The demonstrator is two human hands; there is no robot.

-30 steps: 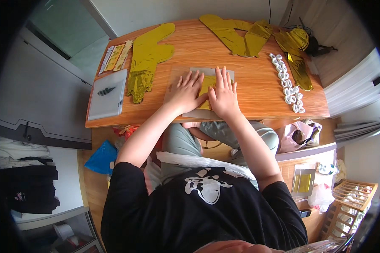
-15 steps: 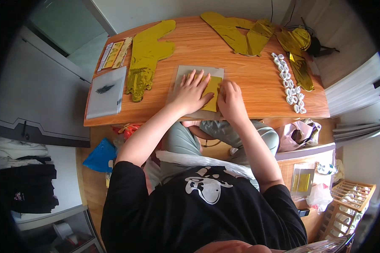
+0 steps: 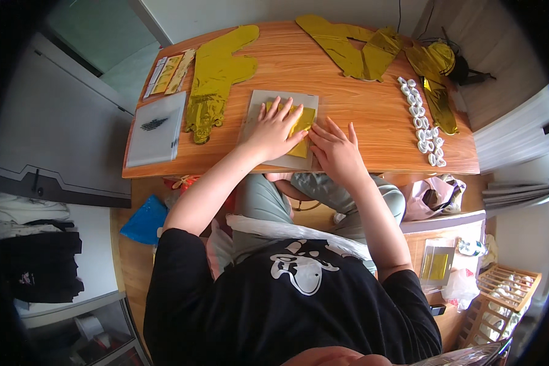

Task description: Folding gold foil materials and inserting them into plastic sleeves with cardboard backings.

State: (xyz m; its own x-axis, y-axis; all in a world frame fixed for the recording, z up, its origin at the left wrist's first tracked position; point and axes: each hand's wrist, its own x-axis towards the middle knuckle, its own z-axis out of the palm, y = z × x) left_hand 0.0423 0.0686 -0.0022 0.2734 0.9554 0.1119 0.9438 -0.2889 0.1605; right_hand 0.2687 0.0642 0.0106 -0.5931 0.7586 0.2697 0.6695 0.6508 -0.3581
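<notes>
Left hand (image 3: 273, 135) (palm down) on gold sheet (image 3: 308, 119)

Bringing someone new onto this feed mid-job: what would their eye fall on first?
Probably the shiny gold foil shape on the left of the wooden table, with more gold foil along the far edge and right. Next, the cluster of small white rings at the right. Near the front edge, the left hand lies spread over a gold sheet on a grey board, the right hand at its right edge.

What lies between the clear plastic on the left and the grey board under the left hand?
In the head view, the crumpled near end of a gold foil shape, then wooden tabletop toward the grey board.
</notes>
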